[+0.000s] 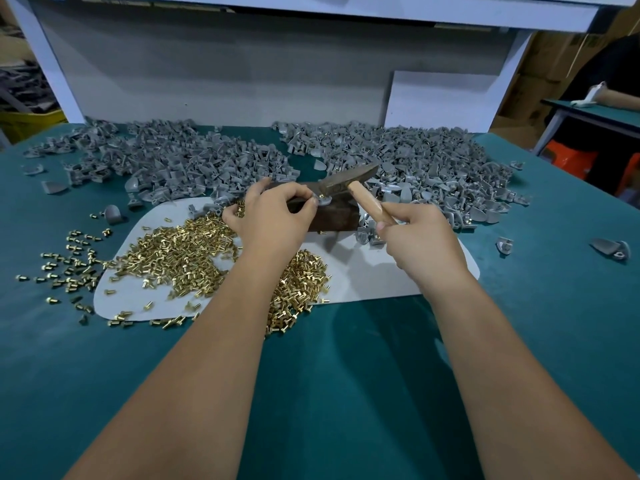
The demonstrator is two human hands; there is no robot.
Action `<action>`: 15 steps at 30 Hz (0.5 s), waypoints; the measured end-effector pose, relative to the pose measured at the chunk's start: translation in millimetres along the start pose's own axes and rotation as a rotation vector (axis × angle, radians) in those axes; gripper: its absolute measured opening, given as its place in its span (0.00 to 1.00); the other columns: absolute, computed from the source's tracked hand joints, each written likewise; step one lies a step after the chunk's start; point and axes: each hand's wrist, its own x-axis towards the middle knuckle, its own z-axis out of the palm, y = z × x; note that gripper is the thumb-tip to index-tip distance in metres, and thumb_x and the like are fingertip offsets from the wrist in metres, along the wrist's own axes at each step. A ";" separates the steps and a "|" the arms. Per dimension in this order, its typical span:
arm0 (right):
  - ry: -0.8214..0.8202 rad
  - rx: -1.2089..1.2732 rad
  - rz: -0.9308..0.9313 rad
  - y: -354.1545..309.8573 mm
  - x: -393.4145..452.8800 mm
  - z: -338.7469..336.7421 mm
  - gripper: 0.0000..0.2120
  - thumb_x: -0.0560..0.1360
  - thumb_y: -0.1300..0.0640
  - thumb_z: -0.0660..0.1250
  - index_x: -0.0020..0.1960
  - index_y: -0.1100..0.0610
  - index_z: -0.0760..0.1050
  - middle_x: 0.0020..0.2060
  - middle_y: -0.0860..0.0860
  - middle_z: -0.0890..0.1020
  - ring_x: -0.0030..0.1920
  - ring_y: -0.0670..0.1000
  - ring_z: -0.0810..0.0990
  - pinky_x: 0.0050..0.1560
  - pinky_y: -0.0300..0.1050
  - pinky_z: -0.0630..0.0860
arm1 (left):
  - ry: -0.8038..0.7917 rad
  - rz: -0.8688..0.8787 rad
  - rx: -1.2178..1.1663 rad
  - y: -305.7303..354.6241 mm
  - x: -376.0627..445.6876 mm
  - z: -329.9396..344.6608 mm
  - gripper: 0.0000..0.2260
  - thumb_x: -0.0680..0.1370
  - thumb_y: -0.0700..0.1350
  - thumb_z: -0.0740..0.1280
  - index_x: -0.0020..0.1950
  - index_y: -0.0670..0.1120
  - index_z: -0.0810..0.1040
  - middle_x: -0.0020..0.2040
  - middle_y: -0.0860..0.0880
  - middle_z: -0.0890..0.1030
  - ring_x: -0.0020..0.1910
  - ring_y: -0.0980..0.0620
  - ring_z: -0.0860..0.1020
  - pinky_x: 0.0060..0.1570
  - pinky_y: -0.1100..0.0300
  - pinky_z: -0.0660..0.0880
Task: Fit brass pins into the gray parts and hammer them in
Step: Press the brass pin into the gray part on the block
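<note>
Brass pins [180,258], too many to count, lay heaped at left on one white mat [363,278]; two heaps of gray parts [207,164] ran along the back of the green table [346,375]; the left hand [273,216] pinched one gray part [323,201] on a single dark block [332,216]; the right hand [419,237] gripped one hammer [349,180], its wooden handle slanting up-left, its head lying lengthwise left to right just above the part.

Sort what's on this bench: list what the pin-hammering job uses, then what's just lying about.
In use:
- wooden-handled hammer in the right hand
- gray plastic part pinched by the left hand on the dark block
- loose brass pins
- gray part heaps

Lying about:
- yellow bin
- orange stool
</note>
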 end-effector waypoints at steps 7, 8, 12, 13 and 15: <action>0.136 -0.087 -0.038 -2.8 -6.0 -1.4 0.09 0.75 0.55 0.63 0.52 0.47 0.77 0.34 0.44 0.78 0.37 0.53 0.77 0.37 0.44 0.71 | -0.019 -0.001 -0.018 -1.0 0.7 -0.2 0.04 0.76 0.56 0.69 0.42 0.63 0.77 0.64 0.57 0.77 0.75 0.55 0.61 0.70 0.40 0.51; 0.148 -0.110 -0.035 -2.3 -5.9 -3.0 0.08 0.75 0.55 0.63 0.53 0.48 0.77 0.33 0.43 0.76 0.39 0.54 0.77 0.39 0.45 0.73 | -0.025 -0.004 -0.023 -1.0 0.6 -0.6 0.04 0.76 0.56 0.69 0.42 0.64 0.77 0.64 0.57 0.77 0.75 0.56 0.61 0.70 0.41 0.50; 0.162 -0.166 0.016 0.9 -1.7 -9.3 0.09 0.76 0.55 0.62 0.54 0.53 0.77 0.40 0.49 0.80 0.39 0.55 0.77 0.39 0.47 0.74 | -0.053 -0.014 -0.031 0.0 0.9 -2.9 0.03 0.76 0.56 0.69 0.43 0.63 0.77 0.67 0.55 0.75 0.75 0.56 0.60 0.69 0.44 0.49; 0.165 -0.190 0.034 2.6 0.1 -10.1 0.08 0.77 0.55 0.61 0.53 0.53 0.77 0.40 0.50 0.80 0.37 0.54 0.76 0.36 0.45 0.71 | -0.058 -0.017 -0.034 0.4 0.7 -3.3 0.03 0.76 0.56 0.69 0.43 0.63 0.77 0.68 0.54 0.75 0.75 0.56 0.60 0.69 0.44 0.49; 0.158 -0.265 0.071 4.8 2.8 -11.4 0.07 0.77 0.55 0.61 0.51 0.53 0.77 0.36 0.49 0.78 0.34 0.51 0.74 0.32 0.42 0.66 | -0.062 -0.021 -0.050 1.1 0.1 -4.4 0.03 0.76 0.56 0.69 0.43 0.63 0.77 0.68 0.54 0.74 0.75 0.56 0.60 0.69 0.44 0.49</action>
